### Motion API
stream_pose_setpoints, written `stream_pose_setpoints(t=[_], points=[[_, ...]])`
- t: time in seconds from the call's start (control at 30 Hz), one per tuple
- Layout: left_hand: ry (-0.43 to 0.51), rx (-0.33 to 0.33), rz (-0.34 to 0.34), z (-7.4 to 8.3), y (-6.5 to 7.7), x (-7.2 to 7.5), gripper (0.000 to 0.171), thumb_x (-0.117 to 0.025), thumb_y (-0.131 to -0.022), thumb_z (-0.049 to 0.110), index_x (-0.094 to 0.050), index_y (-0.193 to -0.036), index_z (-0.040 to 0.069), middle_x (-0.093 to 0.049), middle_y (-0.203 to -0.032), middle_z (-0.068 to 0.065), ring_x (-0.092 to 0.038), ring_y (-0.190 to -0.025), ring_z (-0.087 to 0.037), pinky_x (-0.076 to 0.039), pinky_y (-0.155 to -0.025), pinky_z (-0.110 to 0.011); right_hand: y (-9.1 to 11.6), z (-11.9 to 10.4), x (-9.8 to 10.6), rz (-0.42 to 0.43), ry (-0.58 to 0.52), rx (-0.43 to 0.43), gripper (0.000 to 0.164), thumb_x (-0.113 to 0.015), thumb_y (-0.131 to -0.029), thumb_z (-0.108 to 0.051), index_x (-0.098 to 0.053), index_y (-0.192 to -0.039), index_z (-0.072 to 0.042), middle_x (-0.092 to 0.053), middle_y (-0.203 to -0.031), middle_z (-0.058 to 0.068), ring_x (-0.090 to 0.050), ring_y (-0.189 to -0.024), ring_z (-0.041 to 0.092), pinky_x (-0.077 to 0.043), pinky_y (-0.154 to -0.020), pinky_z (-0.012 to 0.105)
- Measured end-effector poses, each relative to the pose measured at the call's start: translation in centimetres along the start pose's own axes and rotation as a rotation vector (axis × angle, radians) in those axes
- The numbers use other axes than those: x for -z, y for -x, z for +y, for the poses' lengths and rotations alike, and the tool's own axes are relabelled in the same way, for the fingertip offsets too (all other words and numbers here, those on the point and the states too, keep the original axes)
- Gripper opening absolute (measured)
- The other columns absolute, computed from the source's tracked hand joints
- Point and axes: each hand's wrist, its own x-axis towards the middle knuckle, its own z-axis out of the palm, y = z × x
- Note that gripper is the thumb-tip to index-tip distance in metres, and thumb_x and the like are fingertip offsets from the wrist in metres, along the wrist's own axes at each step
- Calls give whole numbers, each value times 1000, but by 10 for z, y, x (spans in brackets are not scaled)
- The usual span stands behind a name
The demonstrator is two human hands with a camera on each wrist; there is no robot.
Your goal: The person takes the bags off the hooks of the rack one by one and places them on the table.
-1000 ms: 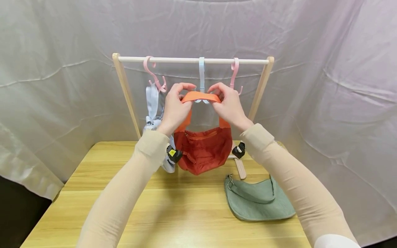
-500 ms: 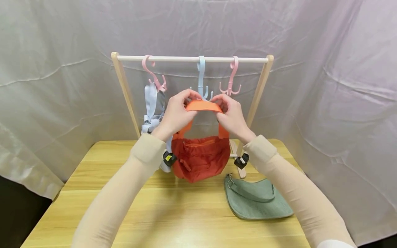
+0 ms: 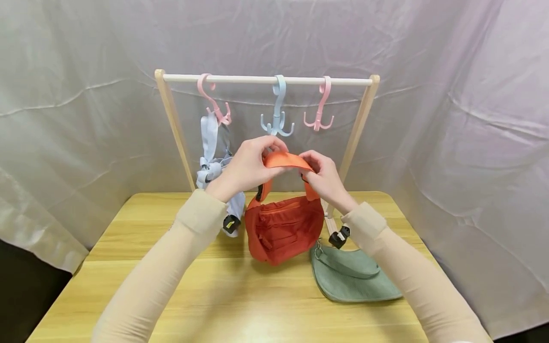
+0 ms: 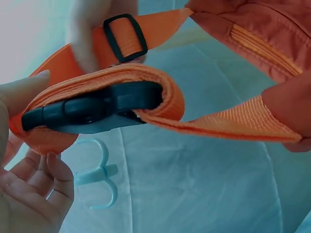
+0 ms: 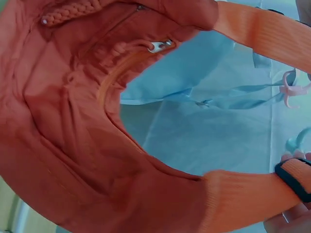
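Note:
A rust-red bag (image 3: 289,228) hangs by its orange strap (image 3: 286,160) from both hands, below and in front of the blue hook (image 3: 278,114). My left hand (image 3: 250,164) pinches the strap's left part between thumb and fingers. Near the strap's right end, my right hand (image 3: 323,178) grips it beside a black slider (image 4: 125,38). In the left wrist view a black buckle (image 4: 97,104) lies inside the folded webbing. The right wrist view shows the bag's zip pull (image 5: 160,46) and braided cord (image 5: 73,12). Strap and hook are apart.
A wooden rack with a white bar (image 3: 244,79) also carries a left pink hook (image 3: 216,107) and a right pink hook (image 3: 318,112). A light blue bag (image 3: 210,164) hangs from the left one. A green handbag (image 3: 356,281) lies on the wooden table (image 3: 206,295) at right.
Both hands have come down and toward me with the red bag. The strap, formerly at the blue hook's prongs, is now below them. The bag has tilted slightly.

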Motion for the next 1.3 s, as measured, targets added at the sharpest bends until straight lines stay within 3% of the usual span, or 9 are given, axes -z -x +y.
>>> stream_pose_setpoints(t=[0.13,0.3,0.5,0.63,0.73,0.87,1.0,1.3], points=[[34,-17,-30,2,0,1,36,-83,-83,19,-68,-113,9,-72,-105,-4,-62,-79,-18,-52,-71,-29,14,-10,0,-46,18,-8,11,-55,-96,2,-65,-97,7,-61,-85,30,-54,-70,11,-44,-68,18],[67,-10,-53,3,2,-2,37,-85,-82,21,-68,-113,9,-72,-104,-4,-62,-80,-17,-53,-69,-28,21,15,-4,-80,9,1,15,-58,-100,-6,-64,-93,6,-60,-81,20,-53,-71,6,-45,-72,21],[102,-15,-15,3,3,-4,34,-86,-81,20,-69,-109,11,-72,-100,-4,-62,-77,-16,-53,-67,-28,27,41,-6,-157,-22,-20,14,-59,-102,-15,-66,-98,-2,-57,-75,4,-54,-54,20,-46,-55,27],[124,-36,30,4,5,-5,32,-86,-81,20,-71,-108,11,-71,-98,-3,-60,-77,-16,-52,-67,-27,35,50,-6,-147,75,3,16,-62,-100,-22,-64,-92,-8,-50,-68,4,-49,-56,19,-41,-56,27],[149,-44,62,5,7,-6,30,-86,-81,20,-72,-107,11,-70,-98,-3,-57,-78,-16,-51,-67,-28,42,57,-5,-123,167,39,14,-64,-99,-22,-63,-90,-11,-55,-74,2,-51,-66,16,-42,-63,28],[178,-53,86,6,9,-7,29,-86,-81,21,-71,-105,12,-69,-97,-2,-56,-78,-16,-50,-66,-28,50,66,-4,-136,195,75,7,-66,-97,-17,-68,-98,-11,-66,-90,3,-57,-78,16,-46,-71,30],[188,-65,115,6,11,-7,28,-86,-81,20,-71,-104,13,-69,-97,0,-56,-78,-14,-51,-66,-27,56,73,-5,-177,175,66,10,-69,-95,-16,-69,-104,-10,-68,-98,5,-59,-82,15,-49,-72,29],[198,-75,210,1,16,-9,26,-85,-82,21,-72,-102,13,-68,-97,-1,-55,-79,-14,-48,-68,-25,66,89,-6,-213,117,38,35,-70,-95,-13,-59,-128,-10,-66,-112,12,-70,-94,21,-56,-80,30]])
